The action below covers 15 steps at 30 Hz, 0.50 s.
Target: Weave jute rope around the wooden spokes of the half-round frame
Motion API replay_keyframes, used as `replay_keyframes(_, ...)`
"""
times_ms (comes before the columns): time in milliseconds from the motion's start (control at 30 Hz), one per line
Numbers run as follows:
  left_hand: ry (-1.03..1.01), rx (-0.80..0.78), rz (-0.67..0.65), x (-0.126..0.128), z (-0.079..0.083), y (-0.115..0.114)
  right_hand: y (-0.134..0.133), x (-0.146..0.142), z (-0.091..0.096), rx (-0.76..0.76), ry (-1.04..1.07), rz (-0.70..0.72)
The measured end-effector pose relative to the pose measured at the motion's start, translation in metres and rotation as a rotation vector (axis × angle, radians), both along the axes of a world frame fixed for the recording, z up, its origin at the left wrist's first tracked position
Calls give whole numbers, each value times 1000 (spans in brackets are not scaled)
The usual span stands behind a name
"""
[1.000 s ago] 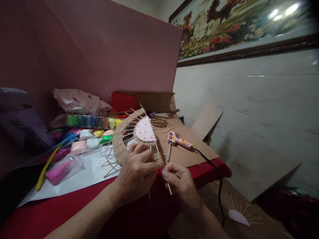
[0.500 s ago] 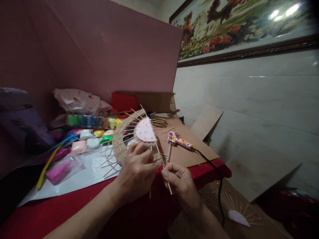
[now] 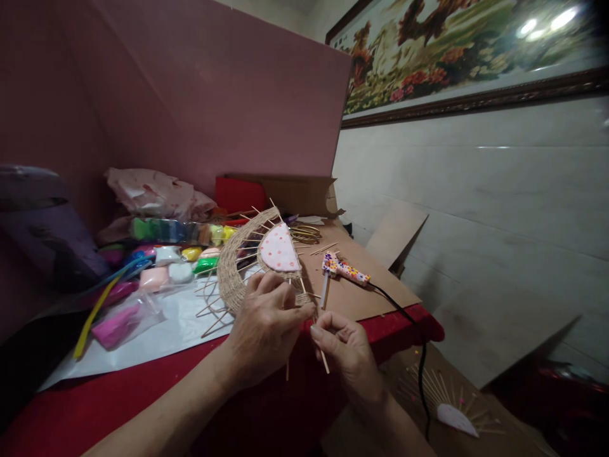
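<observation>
A half-round fan frame (image 3: 233,266) of thin wooden sticks, woven with brown twine, rests at the table's front edge. At its centre is a white half-disc with pink dots (image 3: 280,249). My left hand (image 3: 269,324) is closed over the near end of the weave, fingers bent and thumb hidden beneath. Close beside it, my right hand (image 3: 340,343) pinches at a thin wooden stick (image 3: 324,362) that juts toward me. Whether twine is also between those fingertips I cannot tell.
A flower-patterned glue gun (image 3: 349,271) lies on cardboard (image 3: 375,298) to the right, its black cord (image 3: 421,362) hanging over the edge. Bags of coloured clay (image 3: 181,273) sit at left. Lower right, another stick fan (image 3: 457,419) lies below table height. Loose sticks (image 3: 324,249) lie behind.
Both hands keep nearly the same grip and place. The whole view has shifted slightly, with things appearing a little further right.
</observation>
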<state>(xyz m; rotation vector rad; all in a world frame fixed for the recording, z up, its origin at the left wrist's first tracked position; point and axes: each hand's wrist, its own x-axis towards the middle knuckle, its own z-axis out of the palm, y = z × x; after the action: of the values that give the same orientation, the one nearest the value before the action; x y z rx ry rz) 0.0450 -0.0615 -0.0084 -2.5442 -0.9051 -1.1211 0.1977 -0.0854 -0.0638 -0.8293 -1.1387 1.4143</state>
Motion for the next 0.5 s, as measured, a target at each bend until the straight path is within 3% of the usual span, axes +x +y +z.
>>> replay_keyframes(500,21,-7,26,-2,-3,1,0,0,-1,27,-37,-11)
